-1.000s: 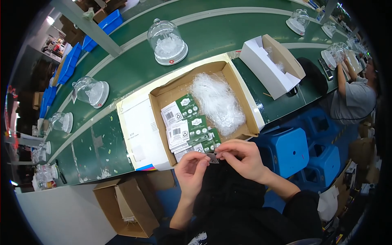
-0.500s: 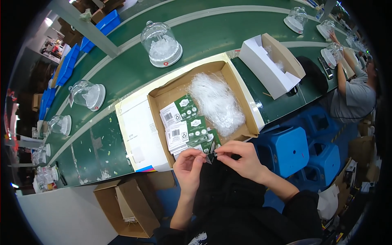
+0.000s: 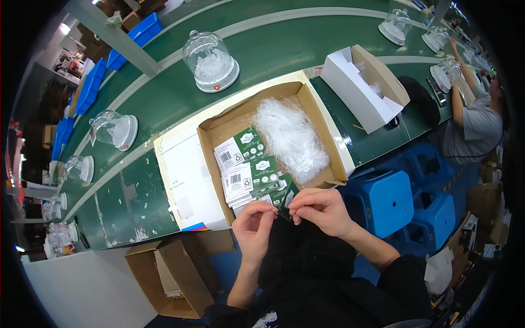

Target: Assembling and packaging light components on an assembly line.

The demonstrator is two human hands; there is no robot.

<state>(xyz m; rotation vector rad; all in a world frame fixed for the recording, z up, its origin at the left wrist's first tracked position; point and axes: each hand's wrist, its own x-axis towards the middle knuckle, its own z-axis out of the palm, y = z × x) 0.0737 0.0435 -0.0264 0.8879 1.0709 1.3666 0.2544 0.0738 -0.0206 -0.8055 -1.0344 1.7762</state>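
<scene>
At the near edge of a shallow cardboard box, both my hands work close together in a pinch. My left hand grips the lower corner of a dark green card tag, tilted on edge. Close by on its right, my right hand has thumb and fingers pressed together; what they pinch is too small to make out. Several green-and-white cards lie stacked in the box's left part. A loose bundle of clear plastic strands fills its right part.
Clear domes on white bases, one dome nearest, stand along the green bench. A white open carton is right of the box. Blue stools and another person are at right; an open carton stands below left.
The domes at the left and centre have shifted slightly left. My right fingers have changed their pinch beside the card, whose face shows more. At far right, the other person's arm has moved up.
</scene>
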